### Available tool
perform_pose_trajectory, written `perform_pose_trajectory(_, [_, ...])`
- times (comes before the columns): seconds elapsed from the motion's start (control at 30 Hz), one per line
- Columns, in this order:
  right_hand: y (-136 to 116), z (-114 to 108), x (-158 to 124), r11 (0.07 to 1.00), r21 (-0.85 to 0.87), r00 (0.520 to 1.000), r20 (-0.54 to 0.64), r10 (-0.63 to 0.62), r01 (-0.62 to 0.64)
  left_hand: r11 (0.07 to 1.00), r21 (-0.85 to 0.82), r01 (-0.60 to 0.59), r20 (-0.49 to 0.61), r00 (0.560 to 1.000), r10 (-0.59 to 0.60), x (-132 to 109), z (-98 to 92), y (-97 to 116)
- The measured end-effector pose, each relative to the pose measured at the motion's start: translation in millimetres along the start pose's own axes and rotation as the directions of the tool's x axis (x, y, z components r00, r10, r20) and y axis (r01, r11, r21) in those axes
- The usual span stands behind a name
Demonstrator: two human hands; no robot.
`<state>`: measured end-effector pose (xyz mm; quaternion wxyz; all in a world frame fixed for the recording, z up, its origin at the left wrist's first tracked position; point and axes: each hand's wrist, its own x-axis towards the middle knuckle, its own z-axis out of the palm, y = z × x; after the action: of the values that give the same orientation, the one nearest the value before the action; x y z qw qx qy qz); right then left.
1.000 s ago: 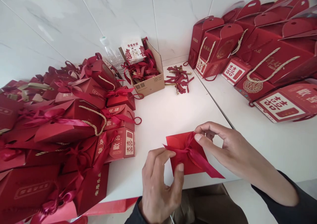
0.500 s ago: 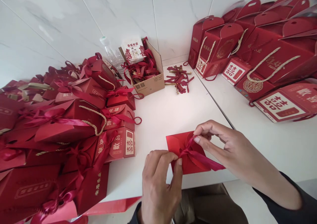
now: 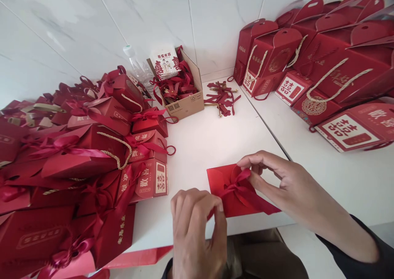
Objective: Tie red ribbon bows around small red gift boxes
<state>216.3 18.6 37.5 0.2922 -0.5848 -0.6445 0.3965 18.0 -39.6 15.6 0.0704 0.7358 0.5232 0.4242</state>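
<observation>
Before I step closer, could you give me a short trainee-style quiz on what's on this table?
1. True or false: red strips lie in the carton.

2. What is just left of the carton, as the camera sees it?
A) a lamp
B) a clear bottle
C) a teapot

3. Which hand is nearer the top loop of the ribbon: the left hand or the right hand?

Key: 1. True. 2. B. 3. The right hand.
</observation>
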Motion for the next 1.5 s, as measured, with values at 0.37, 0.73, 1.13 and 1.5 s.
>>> perform_pose_trajectory(0.37, [-2.2, 1.1, -1.2, 0.993, 0.121, 0.997, 0.075, 0.003, -0.012, 0.991, 0.009, 0.135, 0.146, 0.980, -0.135, 1.4, -5.8, -4.7])
perform_pose_trajectory(0.73, [-0.5, 1.6, 1.8, 0.998, 0.054, 0.999, -0.022, -0.041, 0.042, 0.955, -0.066, 0.291, 0.240, 0.933, -0.268, 4.3, -3.0, -4.1])
perform_pose_trajectory(1.13, [-5.3, 3.2, 0.2, 0.994, 0.108, 1.000, 0.025, -0.016, 0.013, 0.786, -0.208, 0.583, 0.295, 0.803, -0.518, 6.5, -6.4, 8.1])
perform_pose_trajectory(1.5, [2.7, 0.9, 2.2, 0.996, 0.083, 0.998, -0.041, 0.038, -0.034, 0.686, -0.240, 0.686, 0.387, 0.716, -0.581, 10.0, -12.3, 2.1])
